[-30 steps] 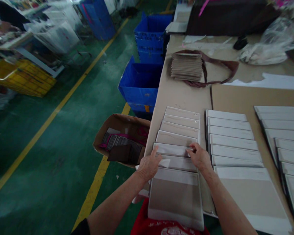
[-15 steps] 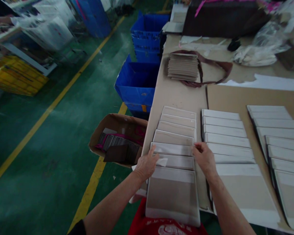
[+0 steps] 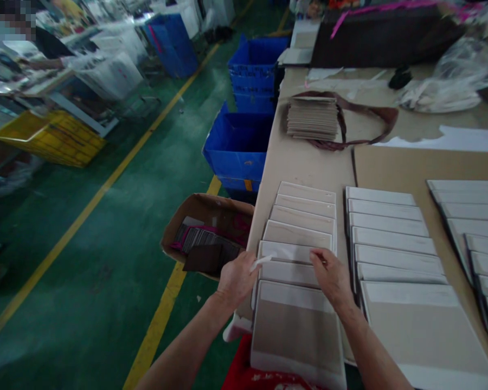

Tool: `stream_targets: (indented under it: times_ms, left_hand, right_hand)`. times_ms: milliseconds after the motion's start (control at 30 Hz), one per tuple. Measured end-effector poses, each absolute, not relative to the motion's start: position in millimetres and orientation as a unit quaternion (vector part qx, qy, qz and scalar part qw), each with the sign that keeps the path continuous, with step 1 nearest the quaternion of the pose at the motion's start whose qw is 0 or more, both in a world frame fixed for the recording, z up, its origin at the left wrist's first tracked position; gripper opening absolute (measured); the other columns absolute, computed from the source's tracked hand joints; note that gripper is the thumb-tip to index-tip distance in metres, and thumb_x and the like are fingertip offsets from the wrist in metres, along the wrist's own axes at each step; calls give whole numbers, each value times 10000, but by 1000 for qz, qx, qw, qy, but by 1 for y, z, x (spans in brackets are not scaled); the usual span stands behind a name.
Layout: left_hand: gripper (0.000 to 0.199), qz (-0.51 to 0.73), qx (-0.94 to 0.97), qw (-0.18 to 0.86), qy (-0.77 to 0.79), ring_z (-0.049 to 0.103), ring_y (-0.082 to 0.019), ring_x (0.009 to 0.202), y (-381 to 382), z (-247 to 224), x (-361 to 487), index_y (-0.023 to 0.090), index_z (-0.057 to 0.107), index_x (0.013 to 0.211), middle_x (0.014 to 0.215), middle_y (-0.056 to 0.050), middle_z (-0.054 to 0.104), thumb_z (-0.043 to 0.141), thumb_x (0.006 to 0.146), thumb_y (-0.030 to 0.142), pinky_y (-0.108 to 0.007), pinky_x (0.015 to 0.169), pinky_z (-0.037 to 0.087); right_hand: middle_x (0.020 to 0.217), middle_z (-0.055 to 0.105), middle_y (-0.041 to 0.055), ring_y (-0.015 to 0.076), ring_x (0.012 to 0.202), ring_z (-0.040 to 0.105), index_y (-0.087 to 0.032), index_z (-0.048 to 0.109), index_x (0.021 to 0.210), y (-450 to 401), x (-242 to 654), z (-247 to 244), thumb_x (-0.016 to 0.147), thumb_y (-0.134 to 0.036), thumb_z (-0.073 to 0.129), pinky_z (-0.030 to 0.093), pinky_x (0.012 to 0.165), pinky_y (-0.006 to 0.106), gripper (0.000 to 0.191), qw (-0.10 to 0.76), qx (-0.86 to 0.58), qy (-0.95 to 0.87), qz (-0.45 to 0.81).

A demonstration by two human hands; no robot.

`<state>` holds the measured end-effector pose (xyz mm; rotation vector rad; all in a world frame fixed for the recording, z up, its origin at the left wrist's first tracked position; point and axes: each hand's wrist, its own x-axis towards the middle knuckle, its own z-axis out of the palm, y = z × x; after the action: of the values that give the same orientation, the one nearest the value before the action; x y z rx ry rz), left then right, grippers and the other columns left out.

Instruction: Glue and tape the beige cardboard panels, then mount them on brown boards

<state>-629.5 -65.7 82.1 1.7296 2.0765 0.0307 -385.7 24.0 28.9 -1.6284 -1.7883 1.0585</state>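
Observation:
At the table's left edge, my left hand (image 3: 238, 276) is closed, with a thin white strip (image 3: 262, 261) sticking out between thumb and fingers. My right hand (image 3: 330, 275) hovers over the same row, thumb and fingertips pinched together; whatever they may hold is too small to make out. Beneath both hands lies a row of overlapping flat panels (image 3: 295, 319), beige with pale bands along their upper edges. A second row of such panels (image 3: 421, 325) lies just right of my right hand, and a third row (image 3: 477, 216) is farther right.
A cardboard box (image 3: 174, 225) with dark pieces and pink strips stands on the floor left of the table. Behind it are blue bins (image 3: 233, 162). On the table sit a stack of beige cards (image 3: 312, 119), a brown strap (image 3: 384, 115) and clear plastic (image 3: 443, 81).
My left hand has drawn back to the panels' left edge, its forefinger no longer stretched over a panel. My right hand has moved inward from the panels' right edge. The view has shifted left.

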Motion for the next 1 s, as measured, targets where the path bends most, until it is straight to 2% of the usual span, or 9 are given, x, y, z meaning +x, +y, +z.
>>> stream_targets:
  times_ms: [67, 267, 400, 533, 633, 767, 833, 933, 1000]
  left_hand:
    - [191, 5, 626, 226, 746, 637, -180, 892, -70, 83, -627, 216, 586, 914, 946, -30, 656, 446, 928, 344, -263, 730, 449]
    - [179, 4, 617, 258, 744, 640, -175, 816, -79, 78, -614, 213, 589, 883, 886, -27, 667, 459, 914, 332, -257, 665, 386]
    - [196, 14, 583, 270, 766, 635, -165, 768, -86, 77, -617, 215, 587, 826, 835, -17, 665, 448, 913, 323, -256, 627, 349]
    - [224, 45, 547, 271, 790, 631, -161, 769, -93, 81, -627, 214, 592, 803, 833, -15, 664, 469, 909, 368, -250, 644, 361]
    - [215, 54, 518, 281, 806, 633, -161, 776, -99, 80, -632, 210, 599, 818, 818, -17, 662, 470, 910, 354, -245, 677, 400]
    - [190, 85, 578, 318, 746, 617, -161, 1009, -107, 69, -621, 214, 611, 981, 1101, -43, 650, 451, 921, 296, -247, 858, 454]
    - [196, 85, 620, 337, 704, 587, -156, 1093, -110, 62, -611, 219, 602, 1036, 1244, -46, 593, 455, 916, 267, -256, 932, 454]
    - [216, 78, 627, 347, 693, 587, -148, 1098, -114, 54, -602, 220, 592, 1068, 1272, -47, 577, 460, 897, 211, -257, 939, 476]
    - [233, 81, 619, 347, 700, 567, -153, 1152, -118, 52, -602, 218, 585, 1083, 1308, -52, 566, 462, 886, 191, -269, 964, 474]
  right_hand:
    - [892, 668, 70, 206, 814, 617, -192, 642, 934, 14, -408, 29, 884, -340, 461, 487, 761, 336, 239, 236, -527, -702, 417]
    - [965, 647, 93, 203, 918, 594, -187, 635, 970, 2, -471, 16, 884, -144, 400, 481, 850, 351, 254, 228, -394, -786, 418]
    - [1023, 667, 74, 189, 944, 611, -208, 632, 1049, 7, -479, 12, 886, -154, 439, 500, 855, 340, 259, 240, -342, -785, 457]
    - [1122, 645, 109, 229, 1065, 569, -197, 637, 1103, 4, -451, 10, 923, -250, 449, 459, 956, 418, 266, 304, -433, -785, 324]
    - [1182, 624, 132, 267, 1109, 526, -166, 625, 1160, -11, -428, 6, 928, -278, 467, 427, 978, 468, 303, 253, -447, -827, 230]
    - [1321, 562, 128, 312, 1178, 480, -180, 555, 1290, -31, -435, 3, 935, -286, 467, 411, 955, 517, 381, 171, -458, -855, 173]
    - [1327, 561, 118, 293, 1181, 491, -190, 566, 1283, -31, -451, 2, 940, -251, 444, 423, 957, 494, 369, 176, -424, -868, 191]
    - [1304, 582, 97, 235, 1186, 513, -200, 575, 1273, -23, -465, -1, 946, -204, 399, 449, 983, 431, 371, 208, -318, -887, 262]
    - [1312, 576, 102, 215, 1220, 497, -187, 537, 1313, -20, -460, -3, 955, -207, 383, 448, 1010, 416, 391, 233, -309, -880, 277]
